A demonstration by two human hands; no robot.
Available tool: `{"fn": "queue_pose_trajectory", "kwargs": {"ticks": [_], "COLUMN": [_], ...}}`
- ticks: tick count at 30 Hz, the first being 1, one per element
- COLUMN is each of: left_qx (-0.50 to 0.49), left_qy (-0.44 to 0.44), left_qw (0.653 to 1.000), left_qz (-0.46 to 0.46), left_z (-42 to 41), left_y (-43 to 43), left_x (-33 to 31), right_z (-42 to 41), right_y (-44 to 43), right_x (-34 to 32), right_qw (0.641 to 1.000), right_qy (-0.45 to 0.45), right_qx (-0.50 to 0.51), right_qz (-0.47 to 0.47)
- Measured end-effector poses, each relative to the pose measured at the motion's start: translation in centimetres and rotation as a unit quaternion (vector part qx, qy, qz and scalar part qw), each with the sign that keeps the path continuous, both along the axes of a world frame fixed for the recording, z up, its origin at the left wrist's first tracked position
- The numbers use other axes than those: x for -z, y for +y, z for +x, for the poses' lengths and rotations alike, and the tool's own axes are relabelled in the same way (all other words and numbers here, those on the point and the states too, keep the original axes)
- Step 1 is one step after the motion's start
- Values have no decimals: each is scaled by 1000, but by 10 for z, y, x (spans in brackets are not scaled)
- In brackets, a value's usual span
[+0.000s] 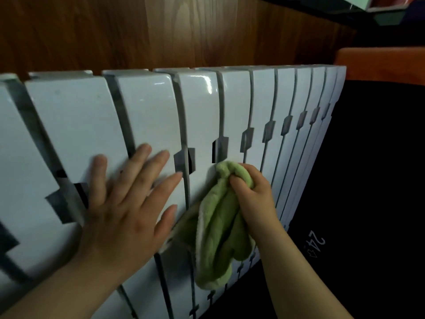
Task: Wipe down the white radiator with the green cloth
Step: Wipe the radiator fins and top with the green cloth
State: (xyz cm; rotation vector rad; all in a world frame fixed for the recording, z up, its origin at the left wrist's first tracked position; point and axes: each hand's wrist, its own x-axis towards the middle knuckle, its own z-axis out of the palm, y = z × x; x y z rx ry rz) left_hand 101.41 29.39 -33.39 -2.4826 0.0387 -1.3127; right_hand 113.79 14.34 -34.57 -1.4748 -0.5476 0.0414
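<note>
At the far left, the white radiator runs out of the picture, so its end cannot be seen. Its fins look blurry there. The gaps between the fins are dark, and what is inside them is too dark to make out. Behind the radiator is a brown wooden wall.

Next comes the left hand. It lies flat on the front of the radiator. Its fingers are straight and spread wide, and they press on the white fins. It holds nothing. Its arm comes up from the bottom left corner and is cut off by the edge.

Just beside the thumb is the green cloth. It is bunched up and touches the middle fins. Its top sits against a fin, and the rest hangs down in long folds. It hides the fins behind it.

The right hand grips the top of the cloth. Its fingers are curled round the bunch, and some fingertips are tucked out of sight. Its arm comes from the bottom right and is cut off too.

Farther right, the fins look thin and close together. Past the radiator's end is a black surface with pale marks that may be a 24, but they are hard to read. Above it, an orange thing is cut off by the edge, and I cannot tell what it is.
</note>
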Motion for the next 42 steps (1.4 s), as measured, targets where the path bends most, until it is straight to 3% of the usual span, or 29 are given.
{"fn": "queue_pose_trajectory", "kwargs": {"ticks": [3,5,8,10,16,18,21,24,26,28,30,33,35,38,40,42], "left_qx": [120,150,96,121,163,173,217,243,249,250,253,276,288,279,252,210], "left_qy": [77,173,304,320,300,282,243,203,189,184,184,170,152,136,145,169], "left_qw": [984,947,818,758,724,688,611,595,574,548,521,482,472,495,537,602], "left_qz": [-104,-227,-479,-555,-600,-646,-722,-739,-757,-777,-794,-814,-819,-812,-792,-752], "left_z": [-5,-3,9,19,37,43,47,49,50,52,54,57,59,62,62,58], "left_y": [-13,-28,-52,-60,-74,-73,-68,-66,-66,-67,-69,-74,-75,-75,-74,-71], "left_x": [13,17,11,16,27,27,24,21,19,16,13,8,3,4,10,14], "right_z": [-2,-5,-8,-10,-11,-7,2,8,0,-13,-30,-45,-46,-43,-36,-29], "right_y": [-18,-31,-42,-44,-41,-45,-57,-70,-79,-89,-94,-95,-93,-95,-103,-112], "right_x": [3,6,11,14,16,17,25,39,39,40,45,63,75,75,69,57], "right_qw": [988,979,982,984,991,992,987,949,938,947,954,918,889,929,935,932], "right_qy": [103,135,138,136,94,63,23,13,-28,-94,-99,-120,-178,-136,-119,-108], "right_qx": [-70,-92,-59,-22,69,99,124,156,198,163,52,-58,-43,77,157,195], "right_qz": [95,125,116,110,70,37,-104,-273,-283,-261,-279,-375,-419,-336,-296,-285]}}
